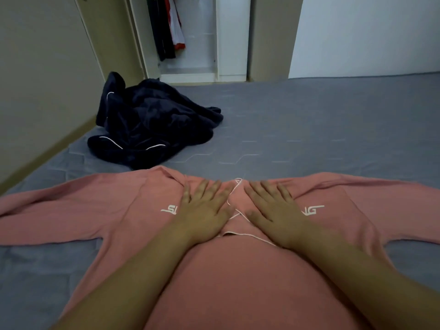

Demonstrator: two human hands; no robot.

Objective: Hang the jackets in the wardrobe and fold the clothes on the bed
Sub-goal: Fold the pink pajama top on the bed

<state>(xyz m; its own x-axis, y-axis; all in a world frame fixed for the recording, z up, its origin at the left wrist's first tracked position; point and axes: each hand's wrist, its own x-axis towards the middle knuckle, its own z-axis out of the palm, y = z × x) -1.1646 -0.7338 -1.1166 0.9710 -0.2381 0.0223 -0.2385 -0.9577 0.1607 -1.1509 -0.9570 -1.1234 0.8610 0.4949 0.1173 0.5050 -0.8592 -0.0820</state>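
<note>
A pink long-sleeved top (pixel 233 277) with white lettering and white piping lies spread flat on the grey bed (pixel 309 129), sleeves stretched out left and right. My left hand (pixel 204 210) and my right hand (pixel 273 210) press flat on its collar area, fingers straight, side by side. A crumpled dark navy garment (pixel 147 125) with white piping sits in a heap further back on the left of the bed. Beyond the bed the wardrobe (pixel 190 39) stands open, with dark and red-white clothes (pixel 166 25) hanging inside.
A beige wall (pixel 35 79) runs along the bed's left side. A white wall (pixel 369 34) stands at the back right. Bare grey bedsheet stretches across the right half beyond the pink top.
</note>
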